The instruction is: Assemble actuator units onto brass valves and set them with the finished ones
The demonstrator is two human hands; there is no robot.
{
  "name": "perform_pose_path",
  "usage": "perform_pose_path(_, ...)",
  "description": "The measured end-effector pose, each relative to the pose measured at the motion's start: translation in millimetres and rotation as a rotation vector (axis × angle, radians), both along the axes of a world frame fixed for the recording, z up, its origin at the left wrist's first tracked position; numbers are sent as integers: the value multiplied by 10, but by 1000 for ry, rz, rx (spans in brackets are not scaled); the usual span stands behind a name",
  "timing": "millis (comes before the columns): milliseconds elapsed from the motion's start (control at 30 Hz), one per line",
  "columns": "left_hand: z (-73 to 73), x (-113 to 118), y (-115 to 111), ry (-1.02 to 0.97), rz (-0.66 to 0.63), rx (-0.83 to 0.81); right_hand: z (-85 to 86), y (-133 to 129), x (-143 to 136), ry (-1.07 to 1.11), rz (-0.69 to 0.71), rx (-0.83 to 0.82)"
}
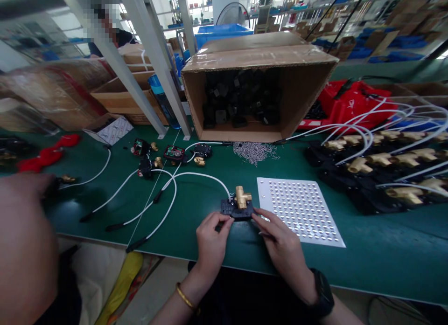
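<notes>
A black valve unit (236, 210) with a brass tee fitting (241, 197) on top lies on the green table in front of me. A white cable (206, 176) runs from it to the left. My left hand (213, 236) pinches the unit's near left edge between thumb and finger. At the near right corner, the fingers of my right hand (280, 238) close on the same unit. Just right of the unit is a white sheet (301, 210) with rows of round silvery stickers, its lower left part beside my right hand.
Behind stands an open carton (259, 59) of black parts, with a pile of screws (254, 152) before it. Several valve units (371, 176) with cables fill the right. Circuit parts (175, 153) lie left; a co-worker's arm (28, 241) reaches in at the far left.
</notes>
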State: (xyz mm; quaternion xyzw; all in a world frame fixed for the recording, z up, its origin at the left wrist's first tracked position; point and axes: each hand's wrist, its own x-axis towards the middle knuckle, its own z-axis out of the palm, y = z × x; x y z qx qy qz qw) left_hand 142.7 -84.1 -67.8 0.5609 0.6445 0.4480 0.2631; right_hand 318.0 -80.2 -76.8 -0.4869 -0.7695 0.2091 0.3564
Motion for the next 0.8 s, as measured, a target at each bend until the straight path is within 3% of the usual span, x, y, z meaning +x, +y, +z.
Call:
perform_pose_path(167,-2,-33,23,-166,126,-113,56,-34,179,-89,73,-28)
perform_pose_path(267,223,-208,200,-539,173,-120,267,166,155,-115,72,-60)
perform_pose_path(400,609,-383,635,-984,4,-295,490,462,-24,-261,174,-200)
perform_pose_path(467,758,-302,809,-929,87,-196,493,539,-91,-292,181,-228)
perform_pose_path(533,893,-104,882,-728,105,-32,461,539,-119,-282,127,-220)
perform_pose_path(567,967,26,886,-609,40,5,450,510,-114,-263,84,-207)
perform_pose_path(667,1243,482,855,-331,-325,-39,499,363,12,-151,-61,-174)
perform_pose_path(800,1594,1136,945,-238,-680,66,693,234,495,26,-277,-109)
